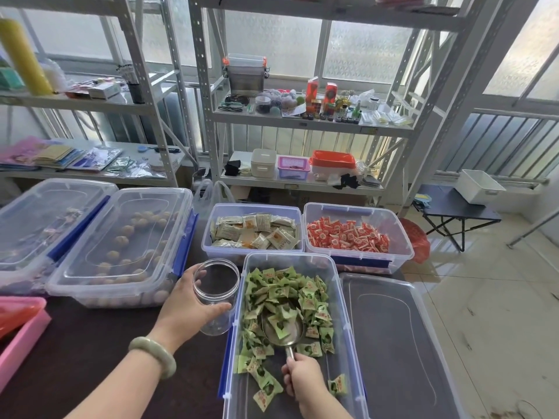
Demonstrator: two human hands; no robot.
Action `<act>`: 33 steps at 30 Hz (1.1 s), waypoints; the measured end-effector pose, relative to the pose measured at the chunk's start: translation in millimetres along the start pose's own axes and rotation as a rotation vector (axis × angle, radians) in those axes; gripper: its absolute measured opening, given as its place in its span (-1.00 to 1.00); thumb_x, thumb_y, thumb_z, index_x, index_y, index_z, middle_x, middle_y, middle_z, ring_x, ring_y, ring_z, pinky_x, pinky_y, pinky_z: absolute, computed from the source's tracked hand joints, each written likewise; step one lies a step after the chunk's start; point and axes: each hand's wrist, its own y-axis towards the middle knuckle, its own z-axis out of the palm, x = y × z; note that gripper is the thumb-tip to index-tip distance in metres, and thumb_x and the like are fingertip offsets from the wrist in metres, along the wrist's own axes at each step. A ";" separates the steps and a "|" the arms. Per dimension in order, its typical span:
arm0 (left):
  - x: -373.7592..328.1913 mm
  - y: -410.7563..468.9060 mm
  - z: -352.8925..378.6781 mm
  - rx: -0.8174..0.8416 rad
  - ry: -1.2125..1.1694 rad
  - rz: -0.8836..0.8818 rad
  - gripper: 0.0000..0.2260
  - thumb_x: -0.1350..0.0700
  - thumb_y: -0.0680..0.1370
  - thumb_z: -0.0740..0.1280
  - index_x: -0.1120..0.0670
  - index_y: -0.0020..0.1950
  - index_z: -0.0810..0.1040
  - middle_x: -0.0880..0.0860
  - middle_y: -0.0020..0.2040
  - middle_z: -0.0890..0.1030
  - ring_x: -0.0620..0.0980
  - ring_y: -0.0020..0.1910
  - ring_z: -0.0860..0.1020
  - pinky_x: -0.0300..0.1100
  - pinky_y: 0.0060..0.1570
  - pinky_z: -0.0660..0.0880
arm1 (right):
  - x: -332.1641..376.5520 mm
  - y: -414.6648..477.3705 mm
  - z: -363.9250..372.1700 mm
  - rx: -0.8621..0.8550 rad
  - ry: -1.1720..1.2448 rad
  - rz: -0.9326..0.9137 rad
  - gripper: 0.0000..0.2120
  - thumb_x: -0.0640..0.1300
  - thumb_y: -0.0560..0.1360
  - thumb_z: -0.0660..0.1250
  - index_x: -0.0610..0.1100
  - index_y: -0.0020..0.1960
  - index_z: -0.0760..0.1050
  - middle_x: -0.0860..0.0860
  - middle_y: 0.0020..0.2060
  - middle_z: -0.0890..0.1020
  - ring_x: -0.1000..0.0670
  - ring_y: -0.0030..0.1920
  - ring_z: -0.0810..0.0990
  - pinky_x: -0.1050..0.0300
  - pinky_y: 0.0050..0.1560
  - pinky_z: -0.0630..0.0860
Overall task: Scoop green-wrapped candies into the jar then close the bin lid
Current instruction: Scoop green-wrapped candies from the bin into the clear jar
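Lower centre of the frame: the right hand (304, 378) grips the handle of a small metal scoop (282, 326), its bowl lying among the green-wrapped candies (287, 297) inside the open clear plastic bin (340, 297). The left hand (189, 303) is wrapped around the clear, apparently empty plastic jar (215, 290) standing just left of the bin. Risk: an overfilled scoop may shed candies onto the dark table (90, 352) at the narrow jar mouth (tilt slowly). The translucent bin lid (399, 343) lies at right, not yet fitted

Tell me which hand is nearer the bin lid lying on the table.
Right. The right hand holds the scoop inside the green-candy bin, beside the bin lid; the left hand grips the jar beyond that bin.
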 end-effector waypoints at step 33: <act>-55.1 -14.0 -8.4 0.036 0.175 0.202 -0.18 -0.05 0.23 0.57 -0.08 0.39 0.24 -0.02 0.31 0.45 -0.18 0.12 0.37 -0.29 0.16 0.26 | 198.2 -141.0 -83.2 0.091 -0.794 -0.495 -0.75 0.02 0.44 0.41 -0.17 -0.21 0.67 0.09 -0.57 0.55 0.09 -0.53 0.42 0.27 -0.48 0.39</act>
